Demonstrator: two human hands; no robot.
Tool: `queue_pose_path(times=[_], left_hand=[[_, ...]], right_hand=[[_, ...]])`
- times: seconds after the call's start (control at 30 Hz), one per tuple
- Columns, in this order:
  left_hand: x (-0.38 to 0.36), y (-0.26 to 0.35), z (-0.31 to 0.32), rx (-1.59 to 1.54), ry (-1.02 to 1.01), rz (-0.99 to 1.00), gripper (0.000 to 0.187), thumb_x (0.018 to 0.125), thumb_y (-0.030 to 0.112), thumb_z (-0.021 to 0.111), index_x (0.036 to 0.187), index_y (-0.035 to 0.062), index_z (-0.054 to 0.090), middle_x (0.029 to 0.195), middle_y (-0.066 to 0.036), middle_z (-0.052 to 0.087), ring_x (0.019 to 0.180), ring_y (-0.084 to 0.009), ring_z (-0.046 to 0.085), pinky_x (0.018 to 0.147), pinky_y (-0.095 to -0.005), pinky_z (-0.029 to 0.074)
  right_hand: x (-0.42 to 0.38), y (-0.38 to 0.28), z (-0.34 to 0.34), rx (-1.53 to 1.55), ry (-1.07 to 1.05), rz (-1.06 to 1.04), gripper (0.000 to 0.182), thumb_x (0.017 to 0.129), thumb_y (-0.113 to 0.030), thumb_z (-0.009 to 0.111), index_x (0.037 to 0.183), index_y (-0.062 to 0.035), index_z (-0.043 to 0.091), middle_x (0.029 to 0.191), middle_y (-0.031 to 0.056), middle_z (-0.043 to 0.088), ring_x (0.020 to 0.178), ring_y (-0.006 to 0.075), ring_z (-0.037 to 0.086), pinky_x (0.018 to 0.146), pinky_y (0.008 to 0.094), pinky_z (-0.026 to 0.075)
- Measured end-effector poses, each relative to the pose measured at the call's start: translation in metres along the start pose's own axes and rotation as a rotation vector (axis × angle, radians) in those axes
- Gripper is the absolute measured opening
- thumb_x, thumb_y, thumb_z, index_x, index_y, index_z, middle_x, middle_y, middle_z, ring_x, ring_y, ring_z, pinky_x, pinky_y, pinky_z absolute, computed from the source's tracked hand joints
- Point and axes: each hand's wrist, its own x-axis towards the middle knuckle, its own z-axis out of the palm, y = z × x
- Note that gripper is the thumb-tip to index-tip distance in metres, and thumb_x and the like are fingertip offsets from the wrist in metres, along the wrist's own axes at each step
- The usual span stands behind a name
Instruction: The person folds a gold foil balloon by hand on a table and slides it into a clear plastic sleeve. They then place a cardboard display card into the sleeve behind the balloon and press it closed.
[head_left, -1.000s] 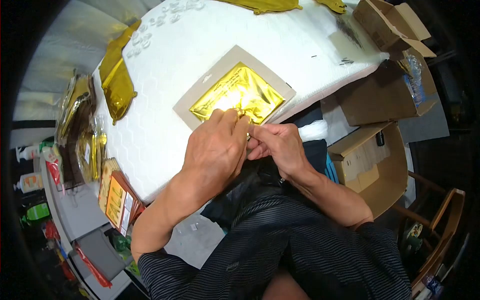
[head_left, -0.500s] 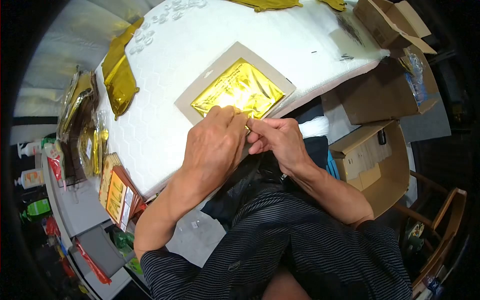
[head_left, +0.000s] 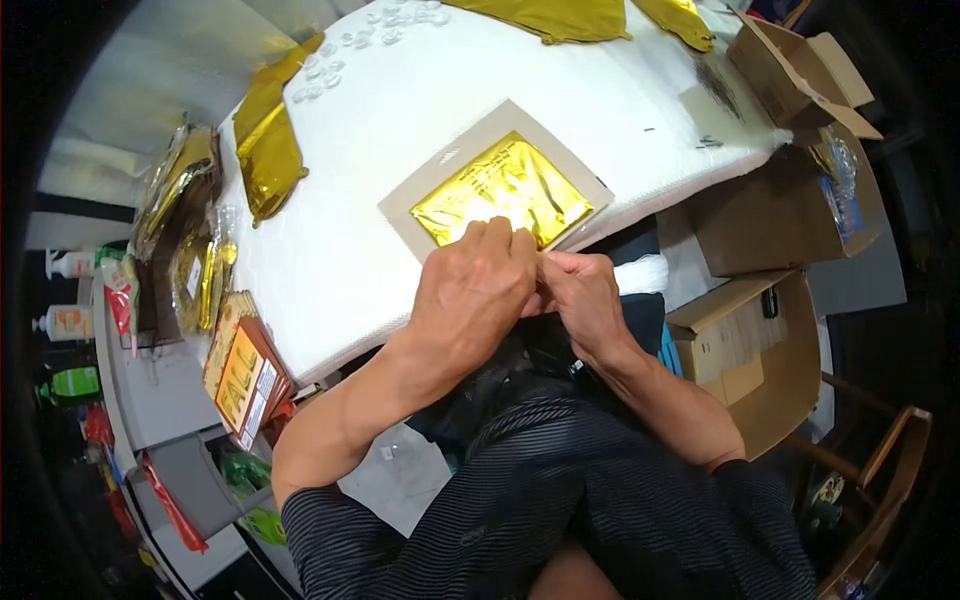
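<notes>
A gold foil balloon [head_left: 505, 190], folded flat into a rectangle with faint print on it, lies on a grey-brown cardboard sheet [head_left: 400, 208]. My left hand [head_left: 478, 285] is closed over the balloon's near edge, its fingers curled down and their tips hidden. Close against it, my right hand [head_left: 583, 300] pinches with thumb and forefinger at the same near corner. What sits between the right fingertips is too small and covered to make out clearly; it appears to be the edge of the foil.
More flat gold foil pieces [head_left: 268, 150] lie on the white-covered table [head_left: 340, 260]. Clear discs [head_left: 318, 75] are scattered at the back. Bagged gold packs [head_left: 205, 280] and FALL-printed packs [head_left: 243, 375] stand left. Open cardboard boxes [head_left: 750, 350] are at right, beside a wooden chair [head_left: 890, 480].
The view has shifted, so the table appears lower and farther right. My right fingers have drawn in closer to my left hand at the foil's near edge.
</notes>
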Motion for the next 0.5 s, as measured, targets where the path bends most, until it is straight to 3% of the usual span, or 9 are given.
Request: queue_pose_path(times=[0.2, 0.4, 0.5], left_hand=[[-0.001, 0.000, -0.006, -0.129, -0.032, -0.012, 0.029, 0.071, 0.017, 0.081, 0.086, 0.0024, 0.061, 0.085, -0.012, 0.061, 0.082, -0.0268, 0.068, 0.062, -0.0371, 0.057], [0.001, -0.008, -0.008, -0.144, 0.081, -0.043, 0.026, 0.073, 0.010, 0.079, 0.088, 0.0018, 0.060, 0.086, -0.014, 0.060, 0.077, -0.0300, 0.069, 0.060, -0.0393, 0.057], [0.003, -0.002, -0.006, -0.192, 0.048, -0.043, 0.027, 0.074, 0.009, 0.078, 0.090, 0.0014, 0.059, 0.087, -0.015, 0.061, 0.077, -0.0308, 0.069, 0.061, -0.0398, 0.057]], right_hand=[[-0.004, -0.003, 0.000, -0.002, 0.010, -0.025, 0.033, 0.101, -0.024, 0.066, 0.084, 0.0035, 0.074, 0.076, 0.0077, 0.070, 0.061, 0.0147, 0.068, 0.058, 0.0249, 0.055], [-0.006, -0.011, 0.001, -0.130, 0.038, -0.014, 0.033, 0.102, -0.024, 0.063, 0.085, 0.0021, 0.073, 0.076, 0.0059, 0.070, 0.064, 0.0130, 0.068, 0.061, 0.0251, 0.052], [-0.004, -0.009, 0.002, -0.047, 0.094, -0.052, 0.033, 0.101, -0.023, 0.067, 0.084, 0.0041, 0.075, 0.076, 0.0066, 0.071, 0.060, 0.0126, 0.068, 0.057, 0.0240, 0.054]])
